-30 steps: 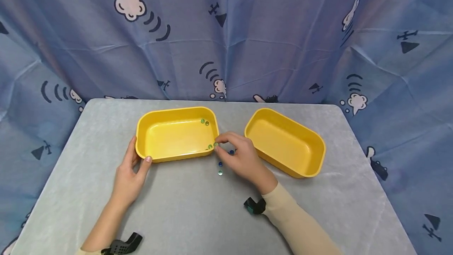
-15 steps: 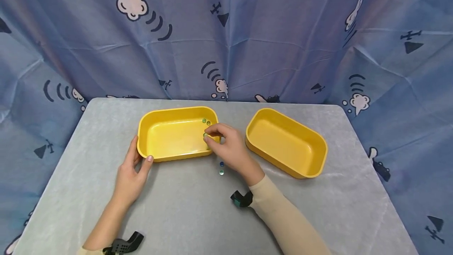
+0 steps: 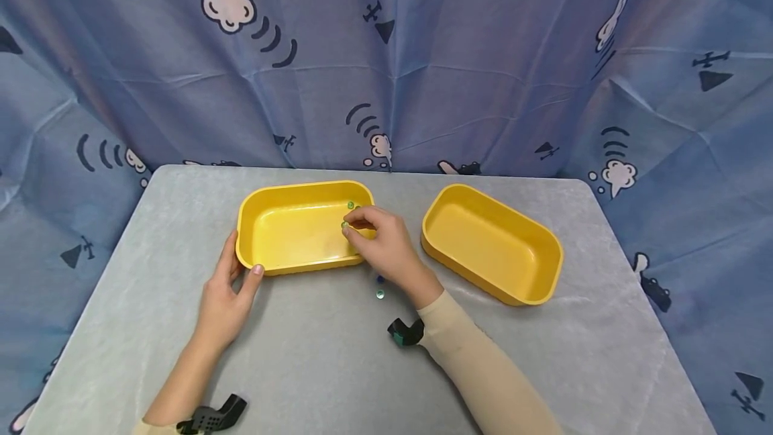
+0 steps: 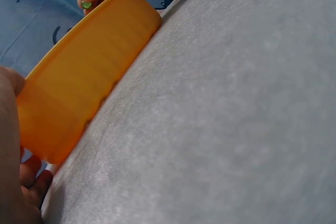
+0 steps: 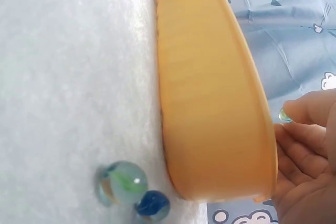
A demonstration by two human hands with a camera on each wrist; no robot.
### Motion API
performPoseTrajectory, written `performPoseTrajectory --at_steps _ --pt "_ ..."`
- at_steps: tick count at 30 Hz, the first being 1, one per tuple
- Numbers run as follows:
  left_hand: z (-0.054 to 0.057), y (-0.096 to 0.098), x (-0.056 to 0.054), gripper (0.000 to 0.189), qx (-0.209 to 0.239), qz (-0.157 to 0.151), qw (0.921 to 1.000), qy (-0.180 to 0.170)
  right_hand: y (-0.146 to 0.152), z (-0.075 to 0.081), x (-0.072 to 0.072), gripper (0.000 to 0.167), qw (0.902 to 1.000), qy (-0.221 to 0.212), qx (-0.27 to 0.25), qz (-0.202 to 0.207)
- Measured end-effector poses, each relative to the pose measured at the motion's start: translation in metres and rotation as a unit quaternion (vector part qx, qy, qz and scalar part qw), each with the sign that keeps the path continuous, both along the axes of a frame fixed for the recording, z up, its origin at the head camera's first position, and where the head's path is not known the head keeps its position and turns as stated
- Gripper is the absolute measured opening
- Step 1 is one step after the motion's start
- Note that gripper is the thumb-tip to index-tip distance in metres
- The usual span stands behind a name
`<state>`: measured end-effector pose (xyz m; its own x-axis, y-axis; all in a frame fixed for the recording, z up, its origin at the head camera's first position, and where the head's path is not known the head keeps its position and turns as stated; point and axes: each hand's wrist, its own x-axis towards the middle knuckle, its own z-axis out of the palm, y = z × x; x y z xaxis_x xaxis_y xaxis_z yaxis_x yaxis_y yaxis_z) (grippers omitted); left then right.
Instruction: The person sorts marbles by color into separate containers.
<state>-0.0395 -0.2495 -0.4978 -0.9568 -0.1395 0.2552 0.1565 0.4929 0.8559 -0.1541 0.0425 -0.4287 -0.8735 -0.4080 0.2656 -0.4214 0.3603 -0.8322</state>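
Note:
My left hand [image 3: 222, 304] grips the near left corner of a yellow plastic bin [image 3: 284, 233], thumb on its front rim and fingers along the left end. Over the right part of this bin, my right hand [image 3: 391, 247] pinches a green glass marble [image 5: 285, 115] between thumb and fingertips. That marble sits above the rim in both wrist views. Another green marble [image 3: 351, 205] lies inside at the far right corner, with the right hand hiding part of that end. On the table by the bin's near right corner rest a clear green-swirled marble [image 5: 126, 182] and a blue marble [image 5: 153, 205].
A second yellow bin [image 3: 492, 247] stands to the right, turned at an angle, with no marbles visible in it. The grey cloth-covered table [image 3: 314, 354] backs onto a blue patterned curtain [image 3: 326, 86]. Each wrist carries a black camera mount [image 3: 213, 415].
My right hand has carried the green marble from the bin's near right corner leftward and farther in over it. The left hand has kept its grip on the bin.

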Motion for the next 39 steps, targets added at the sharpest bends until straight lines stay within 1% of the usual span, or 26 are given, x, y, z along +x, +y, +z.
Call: performPoseTrajectory --at_steps 6,13,18,23,26,31,39 --pt "0.001 0.001 0.001 0.081 0.002 0.0 1.0 -0.002 0.002 -0.003 -0.001 0.02 0.9999 0.005 0.004 0.008" --pt "0.002 0.001 0.001 0.081 0.007 -0.004 1.0 0.0 0.004 -0.004 0.001 0.02 0.9999 0.004 0.0 0.014" --pt "0.002 0.001 0.002 0.08 0.004 -0.003 1.0 -0.004 0.005 -0.004 0.002 0.018 0.9999 0.005 -0.004 0.01" --pt "0.003 0.002 0.001 0.08 0.0 0.0 1.0 -0.006 0.008 -0.002 0.004 0.017 0.9996 0.012 -0.026 0.004" --pt "0.003 0.001 0.001 0.08 0.002 0.001 1.0 -0.007 0.011 0.0 0.006 0.016 0.9991 0.02 -0.036 0.003" --pt "0.003 0.001 0.001 0.08 -0.001 0.001 1.0 -0.007 0.019 -0.001 0.01 0.016 0.9989 0.027 -0.037 -0.002" --pt "0.002 0.001 0.001 0.082 0.003 -0.002 1.0 0.0 0.037 -0.002 0.02 0.016 0.9976 0.049 -0.048 0.0"
